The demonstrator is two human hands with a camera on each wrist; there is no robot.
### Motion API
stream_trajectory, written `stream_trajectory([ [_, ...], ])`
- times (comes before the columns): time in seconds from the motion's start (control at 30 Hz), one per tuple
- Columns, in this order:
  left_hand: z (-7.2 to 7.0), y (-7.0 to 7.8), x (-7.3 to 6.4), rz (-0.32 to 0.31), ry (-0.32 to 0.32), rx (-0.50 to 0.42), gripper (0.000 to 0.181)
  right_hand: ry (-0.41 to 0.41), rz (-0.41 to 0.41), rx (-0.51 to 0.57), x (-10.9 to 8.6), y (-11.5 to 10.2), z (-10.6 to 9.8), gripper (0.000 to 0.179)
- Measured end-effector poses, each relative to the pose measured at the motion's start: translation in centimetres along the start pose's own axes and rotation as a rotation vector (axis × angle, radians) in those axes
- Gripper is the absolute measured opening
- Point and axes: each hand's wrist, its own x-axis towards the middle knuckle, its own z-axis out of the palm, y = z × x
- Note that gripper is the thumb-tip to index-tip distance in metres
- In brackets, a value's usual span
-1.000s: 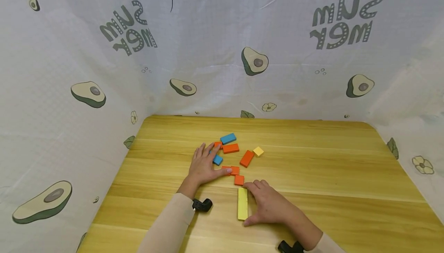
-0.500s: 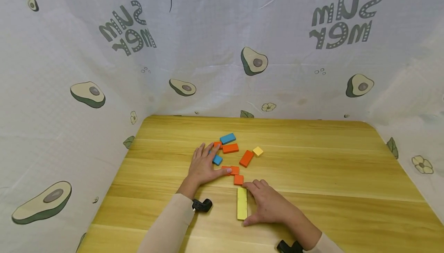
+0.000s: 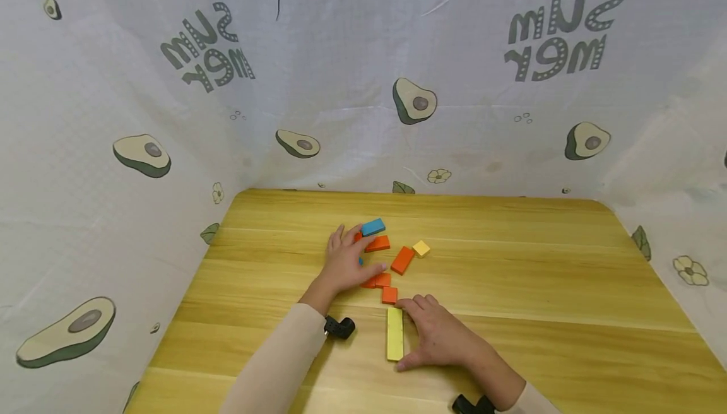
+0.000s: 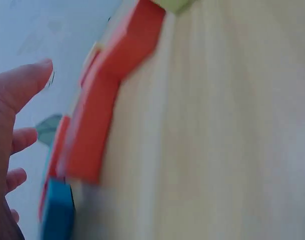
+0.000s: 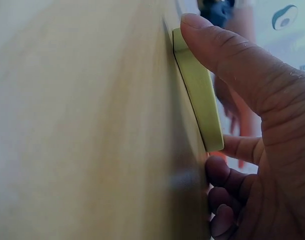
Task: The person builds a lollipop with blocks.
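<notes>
My left hand (image 3: pixel 343 264) is spread above a group of wooden blocks, its thumb over a pair of orange blocks (image 3: pixel 383 281). Under the palm, only the edge of a blue block (image 3: pixel 360 262) shows. Its fingertips lie near another blue block (image 3: pixel 373 227) and an orange block (image 3: pixel 378 244). In the left wrist view the thumb and fingers stand apart from the blocks. My right hand (image 3: pixel 440 335) pinches a long yellow block (image 3: pixel 394 334) between thumb and index finger at its two ends. The block lies on the table, just in front of a small orange block (image 3: pixel 389 295).
An orange block (image 3: pixel 402 260) lies tilted beside a small yellow cube-like block (image 3: pixel 421 248), right of the group. The wooden table (image 3: pixel 539 262) ends at a white printed cloth (image 3: pixel 352 86) behind and at the sides.
My left hand has shifted right and slightly forward, now covering most of the nearer blue block. The right hand and long yellow block have stayed put.
</notes>
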Motion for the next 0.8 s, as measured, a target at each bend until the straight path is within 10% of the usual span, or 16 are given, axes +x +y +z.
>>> stream_trajectory([
  [0.37,1.7,5.9,4.7,0.079,-0.121,0.196,0.058,0.018,0.002,0.013,-0.1,0.0,0.2,0.105],
  [0.8,2.9,6.6,6.8,0.123,-0.194,0.298,0.046,-0.015,0.012,0.038,-0.2,0.1,0.0,0.103],
])
